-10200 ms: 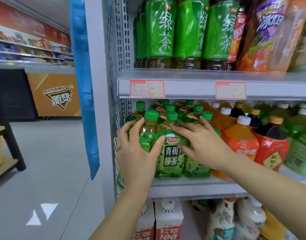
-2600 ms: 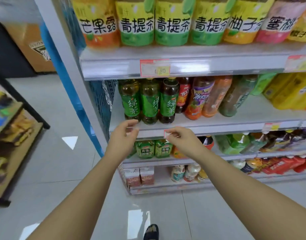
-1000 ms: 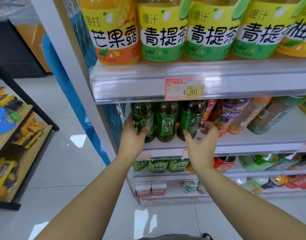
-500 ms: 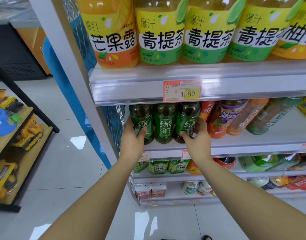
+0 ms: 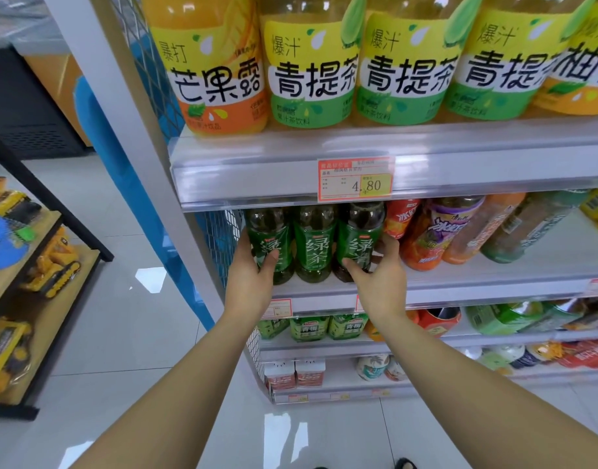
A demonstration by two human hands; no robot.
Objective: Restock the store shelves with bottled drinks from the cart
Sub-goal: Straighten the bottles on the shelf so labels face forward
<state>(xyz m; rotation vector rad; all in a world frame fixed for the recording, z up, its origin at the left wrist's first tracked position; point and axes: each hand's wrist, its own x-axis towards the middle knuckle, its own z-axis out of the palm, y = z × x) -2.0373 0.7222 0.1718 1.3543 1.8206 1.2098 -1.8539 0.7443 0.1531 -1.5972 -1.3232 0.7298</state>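
Note:
Three green tea bottles with green labels stand in a row at the left end of the middle shelf. My left hand grips the leftmost green tea bottle, thumb across its label. My right hand grips the rightmost green tea bottle, fingers curled round its far side. The middle green tea bottle stands untouched between them. No cart is in view.
Large yellow-labelled juice bottles fill the shelf above, with a price tag on its edge. Red, purple and orange bottles lean to the right. Lower shelves hold small green bottles and cartons. A toy rack stands left.
Both hands rose from the lower shelf's green bottles to this shelf and closed round the outer two green tea bottles. In the last half second they barely moved.

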